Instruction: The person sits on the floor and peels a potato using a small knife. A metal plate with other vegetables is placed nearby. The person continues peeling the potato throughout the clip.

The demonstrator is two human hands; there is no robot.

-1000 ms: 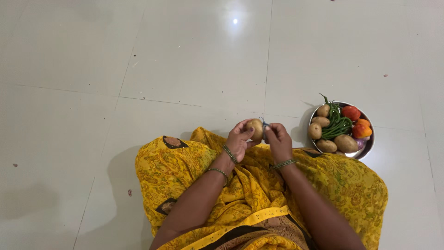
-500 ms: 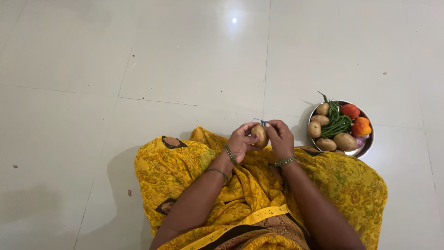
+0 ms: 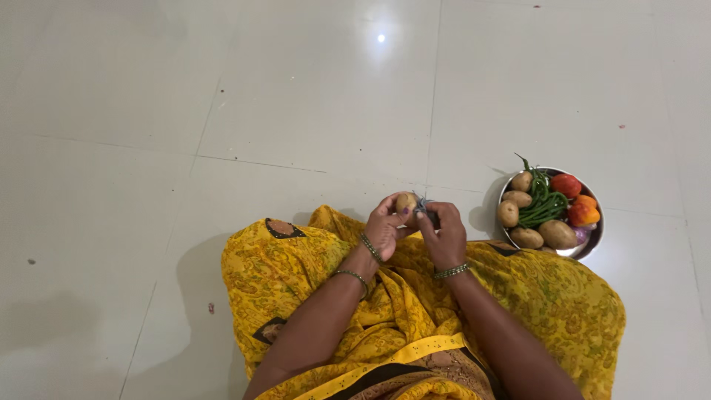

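Note:
My left hand holds a small brown potato by its fingertips, above my lap. My right hand is closed on a small metal peeler, most of it hidden by the fingers, and its blade touches the potato's right side. Both wrists wear bangles. Under both hands lies the yellow patterned cloth that covers my crossed legs.
A round steel bowl stands on the white tiled floor to my right, an arm's length from my right hand. It holds several potatoes, green beans, tomatoes and an orange vegetable.
My hands have turned the potato slightly and shifted a little with it. The bowl has not moved.

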